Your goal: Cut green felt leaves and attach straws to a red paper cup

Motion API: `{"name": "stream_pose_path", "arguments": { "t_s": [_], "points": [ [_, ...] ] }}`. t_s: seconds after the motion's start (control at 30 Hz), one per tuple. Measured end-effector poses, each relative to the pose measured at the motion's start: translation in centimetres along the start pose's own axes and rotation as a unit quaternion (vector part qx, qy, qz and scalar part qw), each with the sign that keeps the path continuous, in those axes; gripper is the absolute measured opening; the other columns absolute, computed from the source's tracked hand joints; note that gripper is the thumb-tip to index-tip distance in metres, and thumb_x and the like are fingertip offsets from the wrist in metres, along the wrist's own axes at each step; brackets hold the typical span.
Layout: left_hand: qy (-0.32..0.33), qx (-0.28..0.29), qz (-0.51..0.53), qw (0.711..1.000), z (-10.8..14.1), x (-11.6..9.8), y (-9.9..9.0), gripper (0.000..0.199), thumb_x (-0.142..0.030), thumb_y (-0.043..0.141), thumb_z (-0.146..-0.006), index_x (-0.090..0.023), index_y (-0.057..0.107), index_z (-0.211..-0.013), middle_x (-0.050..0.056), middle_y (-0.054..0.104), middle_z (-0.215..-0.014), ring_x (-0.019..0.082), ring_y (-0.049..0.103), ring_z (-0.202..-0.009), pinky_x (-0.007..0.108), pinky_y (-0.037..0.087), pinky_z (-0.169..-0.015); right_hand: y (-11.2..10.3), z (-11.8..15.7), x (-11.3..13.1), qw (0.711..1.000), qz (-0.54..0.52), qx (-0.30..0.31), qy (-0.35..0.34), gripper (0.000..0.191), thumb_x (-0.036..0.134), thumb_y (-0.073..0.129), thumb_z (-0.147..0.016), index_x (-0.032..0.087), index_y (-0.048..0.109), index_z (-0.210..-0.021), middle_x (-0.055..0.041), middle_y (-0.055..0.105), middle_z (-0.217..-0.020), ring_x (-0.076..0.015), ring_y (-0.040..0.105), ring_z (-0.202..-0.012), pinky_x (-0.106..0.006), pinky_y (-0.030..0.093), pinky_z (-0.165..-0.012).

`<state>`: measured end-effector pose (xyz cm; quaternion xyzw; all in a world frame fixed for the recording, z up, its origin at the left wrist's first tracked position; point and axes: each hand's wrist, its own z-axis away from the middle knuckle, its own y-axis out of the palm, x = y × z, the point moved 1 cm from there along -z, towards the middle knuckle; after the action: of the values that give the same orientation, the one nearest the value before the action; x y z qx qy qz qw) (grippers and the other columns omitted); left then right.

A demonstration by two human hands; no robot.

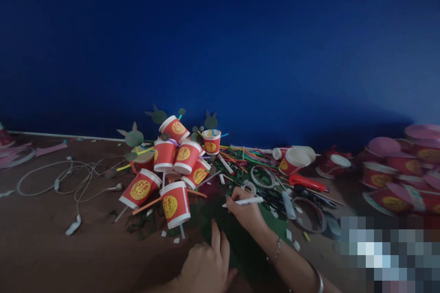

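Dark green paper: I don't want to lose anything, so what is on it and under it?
On the dark green paper are the left hand and the right hand, holding a white marker. The paper hides whatever lies beneath.

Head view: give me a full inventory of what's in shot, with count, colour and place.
Cup stack: about eight cups, red, white and yellow, centre
Rabbit-eared cutouts: three, green, behind the stack
Straws: many, mixed colours, in and behind the stack
Earphones: one set, white, left
Loose cups: several, red and white, right of the straws
Red-handled tool: one, before them
Pink-topped cups: several, red, far right, blurred
Sheet: one, dark green, under the hands
Marker: one, white, right grip
Table: one, brown, below
Wall: one, blue, behind
Bottom-right corner: pixelated, cannot tell
Left hand: one, on the sheet
Right hand: one, holding the marker
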<state>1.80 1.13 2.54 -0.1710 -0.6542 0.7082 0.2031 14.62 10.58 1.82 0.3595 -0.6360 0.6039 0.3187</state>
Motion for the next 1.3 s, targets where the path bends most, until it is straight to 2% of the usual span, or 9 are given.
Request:
{"name": "stream_pose_path", "arguments": {
  "t_s": [0.37, 0.7, 1.03, 1.3],
  "points": [
    [-0.003, 0.008, 0.003, 1.000, -0.09, 0.00, -0.06, 0.058, -0.045, 0.054, -0.077, -0.008, 0.050, -0.122, 0.032, 0.046, -0.124, 0.026, 0.066, -0.062, 0.034, 0.053, -0.049, 0.14, -0.18, -0.54, 0.998, 0.044, -0.050, -0.007, 0.021, 0.022, 0.047, -0.066, 0.022, 0.035, -0.048, 0.0063, 0.037, -0.042, -0.0094, 0.034, -0.044, -0.022, 0.024, -0.042],
    [0.003, -0.006, 0.003, 1.000, -0.06, 0.12, 0.21, 0.058, -0.046, 0.054, -0.077, -0.008, 0.051, -0.121, 0.033, 0.047, -0.123, 0.025, 0.066, -0.061, 0.034, 0.053, -0.050, 0.24, -0.21, -0.90, 0.998, 0.025, -0.050, -0.009, 0.019, 0.020, 0.044, -0.059, 0.022, 0.031, -0.046, 0.0072, 0.032, -0.041, -0.0091, 0.030, -0.044, -0.021, 0.023, -0.042],
    [0.003, 0.005, 0.000, 1.000, -0.07, 0.04, 0.04, 0.058, -0.046, 0.053, -0.077, -0.008, 0.051, -0.121, 0.033, 0.047, -0.124, 0.026, 0.066, -0.062, 0.034, 0.053, -0.050, 0.17, -0.09, -0.39, 1.000, 0.015, -0.019, 0.011, 0.019, 0.022, 0.046, -0.059, 0.022, 0.033, -0.045, 0.0061, 0.040, -0.039, -0.0095, 0.037, -0.042, -0.022, 0.024, -0.041],
    [0.004, 0.000, -0.002, 1.000, -0.07, 0.00, 0.29, 0.059, -0.046, 0.052, -0.077, -0.008, 0.050, -0.122, 0.033, 0.046, -0.124, 0.026, 0.066, -0.060, 0.034, 0.052, -0.048, 0.19, 0.08, 0.02, 1.000, -0.002, 0.007, 0.023, 0.020, 0.024, 0.050, -0.065, 0.021, 0.039, -0.048, 0.0056, 0.047, -0.039, -0.0089, 0.039, -0.039, -0.020, 0.026, -0.039]
  ]
}}
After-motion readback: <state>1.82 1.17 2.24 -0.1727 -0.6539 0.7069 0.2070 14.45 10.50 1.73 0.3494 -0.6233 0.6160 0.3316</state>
